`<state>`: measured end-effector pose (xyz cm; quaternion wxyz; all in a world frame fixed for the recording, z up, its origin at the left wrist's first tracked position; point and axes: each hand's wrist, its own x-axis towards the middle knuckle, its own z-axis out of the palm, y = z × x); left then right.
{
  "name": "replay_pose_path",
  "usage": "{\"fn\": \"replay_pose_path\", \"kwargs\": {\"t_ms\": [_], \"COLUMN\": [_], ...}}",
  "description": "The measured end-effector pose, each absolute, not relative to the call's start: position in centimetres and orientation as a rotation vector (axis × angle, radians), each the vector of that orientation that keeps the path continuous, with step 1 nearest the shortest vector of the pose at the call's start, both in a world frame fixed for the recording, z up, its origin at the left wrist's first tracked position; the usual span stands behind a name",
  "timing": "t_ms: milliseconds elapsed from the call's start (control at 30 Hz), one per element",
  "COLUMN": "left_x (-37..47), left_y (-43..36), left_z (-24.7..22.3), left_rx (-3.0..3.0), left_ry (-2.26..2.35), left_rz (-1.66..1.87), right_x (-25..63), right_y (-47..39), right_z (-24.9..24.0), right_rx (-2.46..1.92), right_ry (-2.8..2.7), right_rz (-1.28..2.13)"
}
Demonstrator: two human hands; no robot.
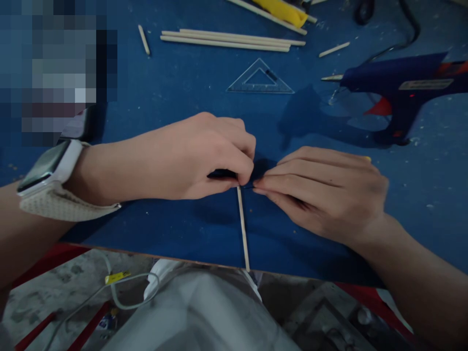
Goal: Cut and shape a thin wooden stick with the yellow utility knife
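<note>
My left hand, with a watch on its wrist, pinches the upper end of a thin wooden stick. The stick runs down toward the table's near edge. Just right of it, my right hand has its thumb and fingertips pressed together. A thin dark strand seems to run between the two hands' fingertips, but what the right fingers hold is too small to make out.
Beyond my hands on the blue table lie a clear set square, several long sticks and short sticks. A blue glue gun with a cord rests at the right. Something yellow is at the far edge.
</note>
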<state>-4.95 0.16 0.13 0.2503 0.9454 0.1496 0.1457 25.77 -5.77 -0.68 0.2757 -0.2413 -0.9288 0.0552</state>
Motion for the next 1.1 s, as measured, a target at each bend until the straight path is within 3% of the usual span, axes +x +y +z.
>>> {"fn": "replay_pose_path", "kwargs": {"t_ms": [1100], "left_x": [-4.90], "left_y": [0.34], "left_z": [-0.07], "left_rx": [2.559], "left_ry": [0.376], "left_rz": [0.419], "right_x": [25.69], "right_y": [-5.67], "right_z": [-0.26], "right_rx": [-0.667], "right_ry": [-2.534], "right_rz": [0.124]}}
